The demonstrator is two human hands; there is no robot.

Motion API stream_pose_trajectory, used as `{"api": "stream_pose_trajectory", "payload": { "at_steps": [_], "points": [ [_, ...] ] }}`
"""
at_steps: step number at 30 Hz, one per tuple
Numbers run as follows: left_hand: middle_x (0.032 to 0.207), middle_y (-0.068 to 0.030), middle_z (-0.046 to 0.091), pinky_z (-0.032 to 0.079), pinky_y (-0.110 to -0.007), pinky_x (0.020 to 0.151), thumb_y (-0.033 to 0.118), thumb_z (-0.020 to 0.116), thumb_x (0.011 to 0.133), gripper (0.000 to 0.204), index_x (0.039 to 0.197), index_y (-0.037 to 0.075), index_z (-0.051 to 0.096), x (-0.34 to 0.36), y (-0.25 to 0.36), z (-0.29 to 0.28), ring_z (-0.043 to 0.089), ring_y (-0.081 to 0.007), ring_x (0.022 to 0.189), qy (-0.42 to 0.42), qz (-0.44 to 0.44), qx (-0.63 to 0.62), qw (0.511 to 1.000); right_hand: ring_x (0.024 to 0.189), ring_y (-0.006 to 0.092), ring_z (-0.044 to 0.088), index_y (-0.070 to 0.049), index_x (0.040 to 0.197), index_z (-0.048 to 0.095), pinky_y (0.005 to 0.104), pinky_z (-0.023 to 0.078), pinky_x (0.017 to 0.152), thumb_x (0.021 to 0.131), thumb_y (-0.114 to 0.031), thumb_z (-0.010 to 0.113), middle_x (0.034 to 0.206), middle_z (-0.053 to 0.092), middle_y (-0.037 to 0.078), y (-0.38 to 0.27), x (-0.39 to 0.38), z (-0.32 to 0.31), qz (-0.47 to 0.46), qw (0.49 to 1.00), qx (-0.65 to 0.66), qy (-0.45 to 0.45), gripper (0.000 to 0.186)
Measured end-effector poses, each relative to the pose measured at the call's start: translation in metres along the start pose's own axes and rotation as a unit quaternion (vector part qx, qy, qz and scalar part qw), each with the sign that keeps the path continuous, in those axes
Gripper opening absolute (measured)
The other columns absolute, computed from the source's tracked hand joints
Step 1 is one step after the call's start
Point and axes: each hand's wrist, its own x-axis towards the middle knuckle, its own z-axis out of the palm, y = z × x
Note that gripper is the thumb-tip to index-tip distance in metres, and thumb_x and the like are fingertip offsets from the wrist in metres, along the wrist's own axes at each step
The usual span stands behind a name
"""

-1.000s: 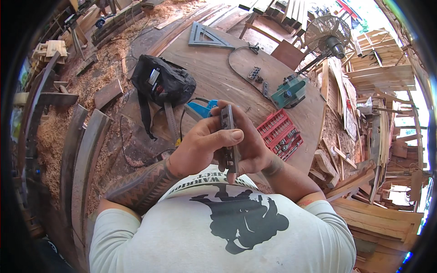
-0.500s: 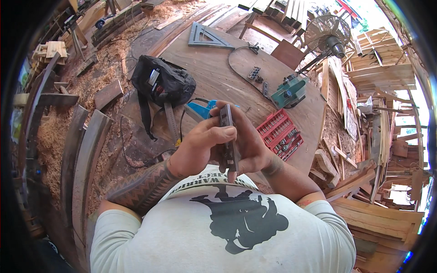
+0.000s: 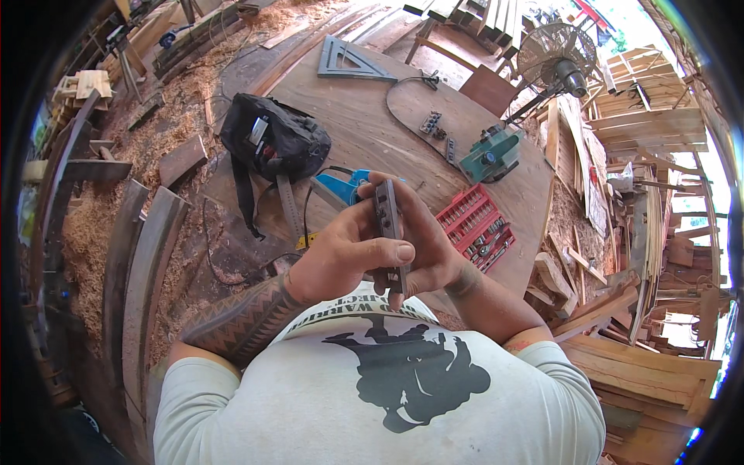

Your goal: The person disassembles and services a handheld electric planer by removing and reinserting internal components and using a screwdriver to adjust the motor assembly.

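Both my hands hold a narrow, dark metal bar (image 3: 389,213) upright in front of my chest, with small round bolts or holes along its face. My left hand (image 3: 337,252) grips it from the left, its thumb lying across the bar's middle. On the other side my right hand (image 3: 432,246) cups the bar, fingers behind it and thumb near its lower end. Just beyond my hands lies a blue power tool (image 3: 335,190), partly hidden by my fingers. To the right of them an open red socket set case (image 3: 473,221) holds rows of sockets.
On the wooden table (image 3: 372,132) are a black bag (image 3: 298,147), a grey speed square (image 3: 335,68), a green electric planer (image 3: 493,155) with its cord, and small bolted metal pieces (image 3: 432,122). A fan (image 3: 556,62) stands at the far right. Curved timbers (image 3: 155,263) and shavings lie left.
My left thumb has slid down and rightward across the bar. More of the bar's face with the round bolts or holes shows now. The view has shifted very slightly.
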Motion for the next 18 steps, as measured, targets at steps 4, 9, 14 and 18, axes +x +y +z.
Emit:
{"api": "stream_pose_trajectory", "payload": {
  "at_steps": [4,9,14,18],
  "points": [
    [0.125,-0.0115,0.064,0.063,-0.034,0.087,0.015,0.082,0.093,0.065,0.144,-0.006,0.048,0.002,-0.013,0.001,0.069,-0.0171,0.111,-0.01,0.075,0.049,0.996,0.155,0.0272,0.039,-0.003,0.175,0.005,0.0428,0.032,0.128,0.063,-0.026,0.11,0.172,0.028,0.018,-0.004,0.0,-0.001,-0.005,0.999,0.04,-0.025,0.155],
    [0.125,-0.0117,0.064,0.063,-0.034,0.088,0.015,0.081,0.095,0.066,0.146,-0.005,0.046,-0.003,-0.003,0.01,0.069,-0.0168,0.11,-0.019,0.05,0.036,0.998,0.154,0.0263,0.041,-0.003,0.175,0.003,0.0428,0.036,0.126,0.062,-0.022,0.11,0.173,0.026,0.018,-0.012,0.003,0.002,0.016,0.995,0.1,-0.012,0.157],
    [0.117,-0.0073,0.063,0.061,-0.033,0.088,0.015,0.079,0.094,0.067,0.148,0.0,0.043,0.001,-0.002,0.007,0.068,-0.0148,0.106,-0.02,0.02,0.0,1.0,0.15,0.0294,0.046,-0.004,0.175,0.0,0.0437,0.043,0.122,0.064,-0.014,0.109,0.173,0.025,0.018,-0.01,0.004,-0.001,-0.011,0.99,0.14,-0.018,0.156],
    [0.117,-0.0099,0.064,0.064,-0.034,0.075,0.015,0.078,0.093,0.067,0.148,-0.002,0.043,0.009,-0.008,0.005,0.072,-0.0178,0.099,-0.01,0.011,0.008,1.0,0.145,0.0295,0.051,-0.008,0.176,0.0,0.0412,0.058,0.109,0.064,-0.008,0.107,0.173,0.024,0.017,-0.017,0.0,-0.003,0.038,0.981,0.188,-0.001,0.155]
  ]
}}
